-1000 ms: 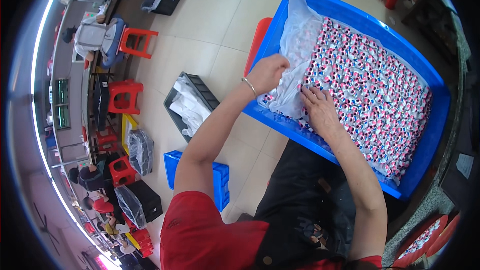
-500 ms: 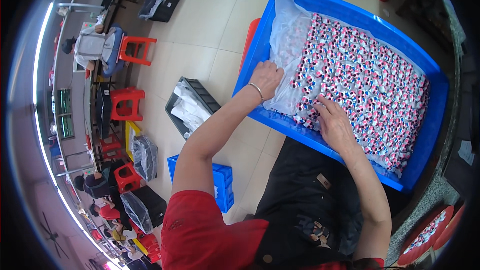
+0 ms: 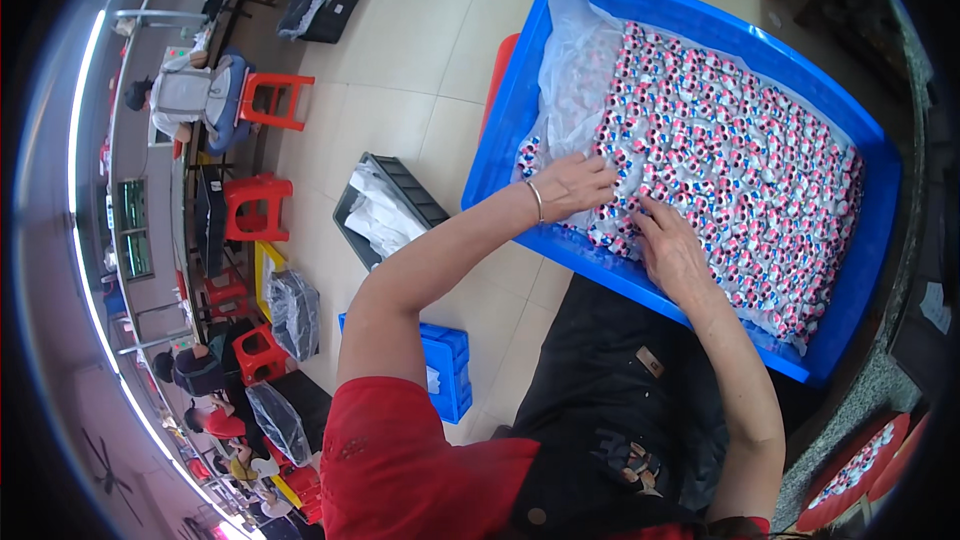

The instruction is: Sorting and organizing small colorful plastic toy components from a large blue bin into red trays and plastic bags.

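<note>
We see a bright room with even, soft light. A long white light strip (image 3: 85, 90) curves down the left edge and glows very strongly there. The pale floor (image 3: 400, 30) shines a little. Shadows are faint and soft. The blue tray (image 3: 520, 110) looks sharp and clear, with strong colours. Straight lines bend near the rim, and the corners go black. The people far off at the left look small, squashed and a bit fuzzy.
</note>
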`<control>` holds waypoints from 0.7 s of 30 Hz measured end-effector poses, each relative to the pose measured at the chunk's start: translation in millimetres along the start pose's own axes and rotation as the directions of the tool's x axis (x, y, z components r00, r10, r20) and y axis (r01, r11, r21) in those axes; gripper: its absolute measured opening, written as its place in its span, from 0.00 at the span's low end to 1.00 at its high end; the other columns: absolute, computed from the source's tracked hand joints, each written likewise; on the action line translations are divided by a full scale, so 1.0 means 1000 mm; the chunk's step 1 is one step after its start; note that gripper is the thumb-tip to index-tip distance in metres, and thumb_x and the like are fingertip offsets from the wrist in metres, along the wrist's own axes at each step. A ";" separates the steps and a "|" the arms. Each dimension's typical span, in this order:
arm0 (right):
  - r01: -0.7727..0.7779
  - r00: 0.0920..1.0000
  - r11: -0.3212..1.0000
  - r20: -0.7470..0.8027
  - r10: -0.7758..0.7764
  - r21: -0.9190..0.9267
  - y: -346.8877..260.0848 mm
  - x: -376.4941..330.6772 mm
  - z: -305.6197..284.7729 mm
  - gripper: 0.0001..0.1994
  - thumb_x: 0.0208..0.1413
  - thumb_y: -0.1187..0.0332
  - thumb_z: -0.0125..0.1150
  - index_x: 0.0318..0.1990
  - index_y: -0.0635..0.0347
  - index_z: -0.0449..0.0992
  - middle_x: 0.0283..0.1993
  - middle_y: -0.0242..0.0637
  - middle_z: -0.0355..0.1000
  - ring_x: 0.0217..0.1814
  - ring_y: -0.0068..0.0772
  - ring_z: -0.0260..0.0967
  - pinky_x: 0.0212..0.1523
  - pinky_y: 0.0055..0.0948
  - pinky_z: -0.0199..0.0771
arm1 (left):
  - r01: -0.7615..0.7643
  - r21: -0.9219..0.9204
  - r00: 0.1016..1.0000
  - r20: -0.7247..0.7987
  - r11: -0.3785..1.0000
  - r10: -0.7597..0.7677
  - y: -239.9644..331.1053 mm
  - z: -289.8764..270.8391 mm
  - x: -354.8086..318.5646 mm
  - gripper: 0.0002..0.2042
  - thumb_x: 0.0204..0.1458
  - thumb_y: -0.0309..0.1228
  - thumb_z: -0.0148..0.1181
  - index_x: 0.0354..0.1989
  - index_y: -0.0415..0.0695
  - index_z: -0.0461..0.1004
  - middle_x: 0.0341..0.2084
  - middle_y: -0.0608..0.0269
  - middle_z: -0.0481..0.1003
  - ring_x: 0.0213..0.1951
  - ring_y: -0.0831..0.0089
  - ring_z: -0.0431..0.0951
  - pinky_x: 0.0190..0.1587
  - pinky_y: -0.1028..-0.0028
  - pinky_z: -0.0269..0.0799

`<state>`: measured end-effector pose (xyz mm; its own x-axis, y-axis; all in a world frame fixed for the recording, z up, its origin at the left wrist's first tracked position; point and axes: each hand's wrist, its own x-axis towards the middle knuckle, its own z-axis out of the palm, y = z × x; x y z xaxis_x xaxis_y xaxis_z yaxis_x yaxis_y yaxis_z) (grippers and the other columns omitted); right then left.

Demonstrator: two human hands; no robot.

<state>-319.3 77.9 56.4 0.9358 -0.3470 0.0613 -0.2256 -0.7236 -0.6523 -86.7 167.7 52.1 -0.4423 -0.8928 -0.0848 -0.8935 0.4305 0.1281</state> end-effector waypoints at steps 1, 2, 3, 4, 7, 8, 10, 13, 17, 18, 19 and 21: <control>-0.010 1.000 1.000 0.006 0.010 0.002 0.001 -0.001 -0.001 0.17 0.47 0.78 0.58 0.48 0.66 0.73 0.58 0.48 0.65 0.57 0.50 0.64 0.58 0.40 0.65 | -0.001 -0.059 0.998 -0.057 0.998 -0.003 0.002 -0.004 -0.001 0.14 0.41 0.22 0.57 0.39 0.47 0.69 0.40 0.62 0.67 0.44 0.62 0.71 0.45 0.64 0.69; -0.007 1.000 1.000 0.003 0.007 0.005 0.002 -0.001 -0.001 0.17 0.47 0.78 0.58 0.48 0.66 0.73 0.58 0.48 0.65 0.57 0.50 0.64 0.58 0.40 0.65 | -0.004 -0.118 0.994 -0.113 0.993 -0.009 0.003 -0.009 -0.002 0.14 0.41 0.22 0.57 0.39 0.47 0.70 0.41 0.63 0.68 0.44 0.61 0.71 0.45 0.63 0.69; -0.013 1.000 1.000 0.003 0.013 0.013 0.002 -0.001 -0.002 0.17 0.47 0.78 0.58 0.48 0.66 0.73 0.58 0.48 0.65 0.57 0.49 0.64 0.58 0.40 0.65 | 0.025 -0.188 0.970 -0.233 0.982 -0.069 0.001 -0.014 -0.004 0.14 0.40 0.20 0.56 0.37 0.46 0.71 0.40 0.61 0.69 0.43 0.60 0.71 0.43 0.64 0.69; -0.019 1.000 1.000 0.001 0.019 0.019 0.001 -0.001 -0.002 0.17 0.47 0.78 0.59 0.47 0.66 0.73 0.58 0.48 0.65 0.57 0.49 0.64 0.58 0.40 0.65 | 0.026 -0.183 0.971 -0.231 0.983 -0.068 -0.004 -0.021 -0.009 0.14 0.40 0.20 0.56 0.37 0.46 0.71 0.40 0.61 0.69 0.43 0.60 0.71 0.43 0.64 0.69; -0.029 1.000 0.999 0.004 0.028 0.025 -0.001 0.000 -0.005 0.16 0.47 0.78 0.59 0.46 0.66 0.73 0.56 0.47 0.66 0.57 0.49 0.65 0.57 0.40 0.66 | 0.471 -0.148 0.867 -0.104 0.870 -0.487 -0.023 -0.034 -0.034 0.09 0.41 0.22 0.54 0.33 0.44 0.72 0.30 0.58 0.70 0.37 0.59 0.72 0.39 0.64 0.70; -0.036 0.999 0.999 0.015 0.035 0.027 -0.001 0.001 -0.006 0.16 0.47 0.77 0.59 0.46 0.66 0.74 0.55 0.47 0.66 0.56 0.49 0.65 0.57 0.40 0.67 | 0.476 -0.148 0.865 -0.101 0.867 -0.492 -0.025 -0.030 -0.039 0.09 0.41 0.22 0.54 0.33 0.44 0.72 0.30 0.58 0.70 0.37 0.59 0.72 0.39 0.64 0.70; -0.029 1.000 0.999 0.004 0.029 0.019 -0.001 0.001 -0.004 0.15 0.47 0.77 0.59 0.46 0.65 0.73 0.54 0.46 0.67 0.56 0.49 0.65 0.56 0.40 0.67 | 0.390 0.116 0.917 0.044 0.914 -0.397 -0.027 -0.023 -0.044 0.05 0.44 0.25 0.53 0.30 0.45 0.73 0.29 0.61 0.69 0.37 0.63 0.72 0.39 0.65 0.68; -0.034 0.999 0.999 -0.010 0.034 0.022 -0.002 0.000 -0.004 0.16 0.48 0.77 0.59 0.46 0.65 0.73 0.54 0.47 0.67 0.56 0.49 0.65 0.56 0.40 0.67 | 0.308 0.379 0.912 0.143 0.873 -0.384 -0.018 -0.016 -0.037 0.03 0.45 0.27 0.53 0.27 0.47 0.73 0.29 0.62 0.70 0.39 0.67 0.71 0.40 0.67 0.65; -0.032 0.999 0.998 -0.035 0.034 0.055 -0.004 -0.006 -0.013 0.15 0.48 0.78 0.58 0.47 0.65 0.73 0.54 0.48 0.67 0.55 0.50 0.66 0.56 0.39 0.68 | 0.278 0.402 0.912 0.173 0.872 -0.371 -0.021 -0.012 -0.041 0.02 0.45 0.27 0.53 0.27 0.47 0.73 0.30 0.63 0.70 0.40 0.69 0.70 0.42 0.68 0.63; -0.044 0.998 0.996 -0.040 0.047 0.077 -0.005 -0.008 -0.016 0.15 0.48 0.79 0.57 0.46 0.64 0.73 0.54 0.48 0.67 0.55 0.50 0.66 0.56 0.39 0.68 | 0.250 0.400 0.929 0.158 0.882 -0.335 -0.021 -0.011 -0.041 0.03 0.46 0.27 0.53 0.28 0.47 0.73 0.30 0.63 0.70 0.40 0.69 0.70 0.42 0.68 0.63; -0.039 0.998 0.997 -0.043 0.042 0.072 -0.004 -0.009 -0.019 0.15 0.49 0.79 0.57 0.47 0.64 0.72 0.54 0.48 0.67 0.55 0.51 0.67 0.55 0.39 0.69 | 0.223 0.399 0.942 0.146 0.890 -0.301 -0.022 -0.011 -0.042 0.03 0.46 0.28 0.52 0.28 0.47 0.73 0.31 0.62 0.70 0.39 0.68 0.70 0.41 0.68 0.63; -0.053 0.998 0.995 -0.030 0.055 0.081 -0.004 -0.013 -0.021 0.15 0.49 0.79 0.57 0.47 0.64 0.72 0.54 0.48 0.67 0.55 0.51 0.67 0.55 0.39 0.70 | 0.247 0.362 0.939 0.141 0.899 -0.315 -0.022 -0.011 -0.045 0.03 0.45 0.26 0.54 0.29 0.47 0.72 0.31 0.62 0.69 0.39 0.68 0.70 0.42 0.68 0.64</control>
<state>-336.2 73.4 74.2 0.9136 -0.4039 0.0475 -0.2519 -0.6539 -0.7134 -45.8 196.9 64.1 -0.1447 -0.9550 -0.2590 -0.9407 0.2139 -0.2633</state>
